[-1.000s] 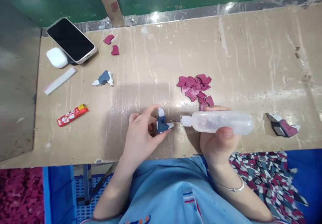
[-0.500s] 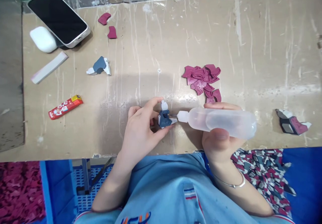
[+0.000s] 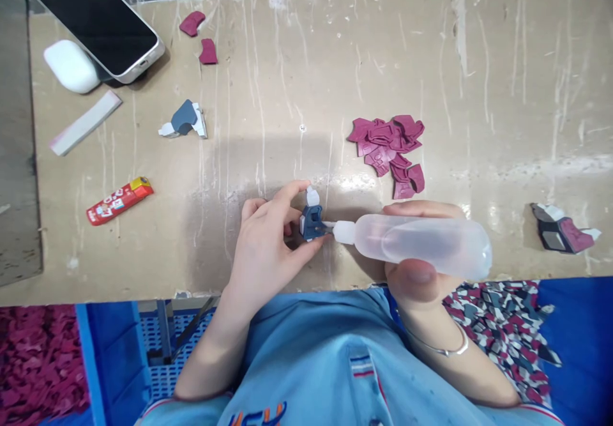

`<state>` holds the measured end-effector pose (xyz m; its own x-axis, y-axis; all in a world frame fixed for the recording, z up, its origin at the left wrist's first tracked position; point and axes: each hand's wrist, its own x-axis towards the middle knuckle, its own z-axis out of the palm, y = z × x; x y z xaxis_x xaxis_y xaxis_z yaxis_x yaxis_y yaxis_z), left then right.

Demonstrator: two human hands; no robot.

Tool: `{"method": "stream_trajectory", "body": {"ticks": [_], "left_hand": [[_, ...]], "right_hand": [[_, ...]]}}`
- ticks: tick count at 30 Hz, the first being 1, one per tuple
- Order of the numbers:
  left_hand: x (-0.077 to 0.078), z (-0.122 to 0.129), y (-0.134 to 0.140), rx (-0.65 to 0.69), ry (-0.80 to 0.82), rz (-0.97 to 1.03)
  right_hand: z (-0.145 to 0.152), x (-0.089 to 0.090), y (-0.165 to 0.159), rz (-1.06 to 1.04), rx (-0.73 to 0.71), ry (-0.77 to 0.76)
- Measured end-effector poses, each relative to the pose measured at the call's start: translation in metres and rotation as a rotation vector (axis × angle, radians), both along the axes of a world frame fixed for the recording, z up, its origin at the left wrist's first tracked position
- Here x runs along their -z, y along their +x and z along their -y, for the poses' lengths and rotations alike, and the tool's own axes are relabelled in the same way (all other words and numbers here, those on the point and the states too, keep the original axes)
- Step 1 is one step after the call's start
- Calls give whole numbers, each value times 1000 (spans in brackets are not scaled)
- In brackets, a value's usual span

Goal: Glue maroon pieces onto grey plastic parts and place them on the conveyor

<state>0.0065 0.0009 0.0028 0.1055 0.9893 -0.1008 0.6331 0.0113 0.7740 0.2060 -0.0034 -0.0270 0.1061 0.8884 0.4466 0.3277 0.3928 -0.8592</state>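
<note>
Near the table's front edge, my left hand [image 3: 268,247] is closed on a small dark blue and white plastic part [image 3: 311,223], thumb and fingers gripping its ends. My right hand [image 3: 421,279] is wrapped round a translucent squeeze bottle [image 3: 421,241] lying nearly level. Its white cap and thin nozzle [image 3: 330,225] point left and meet the blue part; whether liquid comes out cannot be made out. Just beyond the bottle lies a loose pile of maroon plastic pieces [image 3: 383,145].
At left are a phone [image 3: 103,23], a white case [image 3: 71,66], a pale strip [image 3: 86,122], a red packet [image 3: 119,201] and a blue-white part [image 3: 185,118]. Two maroon pieces [image 3: 208,51] lie behind. An assembled part [image 3: 565,229] sits right. Bins of pieces [image 3: 507,330] stand below the table.
The bottle's nozzle has shifted slightly left and down over the blue part. The bottle tilts a little more. My left hand keeps its grip; the whole view has shifted slightly.
</note>
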Motion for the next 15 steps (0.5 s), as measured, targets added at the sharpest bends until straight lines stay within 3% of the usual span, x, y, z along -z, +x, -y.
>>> {"method": "stream_trajectory", "body": {"ticks": [6,10,15], "left_hand": [[0,0,-1,4,4,-4],[4,2,0,-4,47,-18],[12,5,1,-11,135,-47]], "right_hand": [[2,0,3,-10,-13,20],[-1,-2,4,-2,62,11],[-9,1,2,-31,76,198]]}}
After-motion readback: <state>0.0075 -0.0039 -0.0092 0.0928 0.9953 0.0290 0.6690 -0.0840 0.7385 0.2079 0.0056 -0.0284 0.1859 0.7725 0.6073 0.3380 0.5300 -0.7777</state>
